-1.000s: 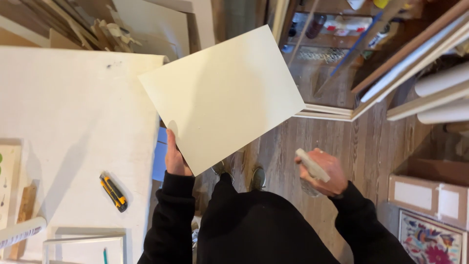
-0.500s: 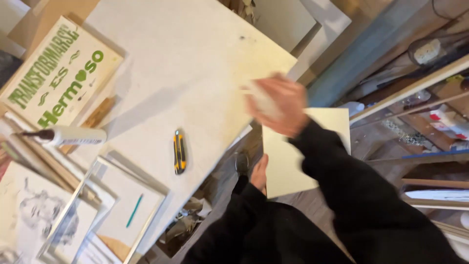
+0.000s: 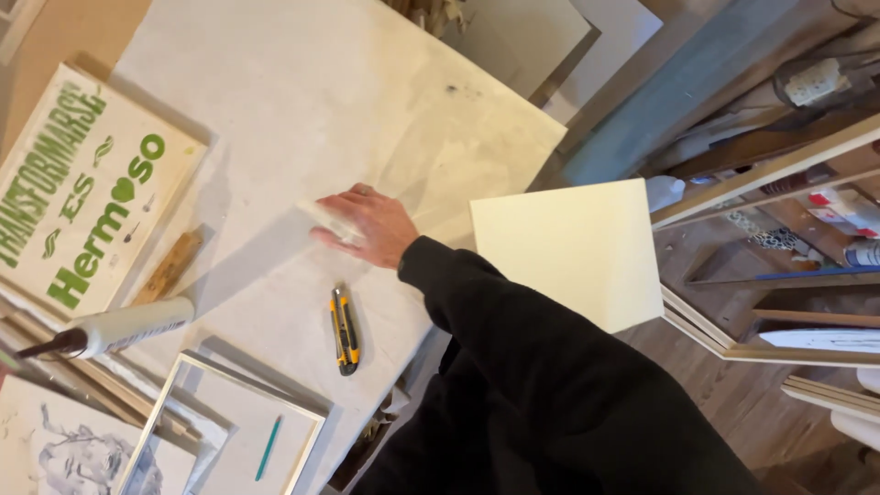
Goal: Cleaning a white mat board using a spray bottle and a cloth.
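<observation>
My right hand (image 3: 365, 226) reaches across my body and rests on the white worktable (image 3: 302, 101), fingers closed over a small whitish block (image 3: 324, 218) pressed to the surface. A yellow-and-black utility knife (image 3: 345, 330) lies just below that hand. A cream rectangular board (image 3: 568, 247) hangs past the table's right edge, above the wooden floor. My left hand is hidden behind my black right sleeve (image 3: 513, 367), so its hold on the board cannot be seen.
A white sign with green lettering (image 3: 82, 192) lies at the table's left, a wooden block (image 3: 170, 266) beside it. A white tube with a dark nozzle (image 3: 119, 328), a pale frame (image 3: 220, 431) holding a teal pencil (image 3: 268, 447), and a sketch (image 3: 64, 454) sit lower left. Stacked frames and shelves (image 3: 779, 165) crowd the right.
My view swung from the floor to the table. The right hand moved left onto the tabletop with the whitish block. The cream board dropped from in front of me to the right.
</observation>
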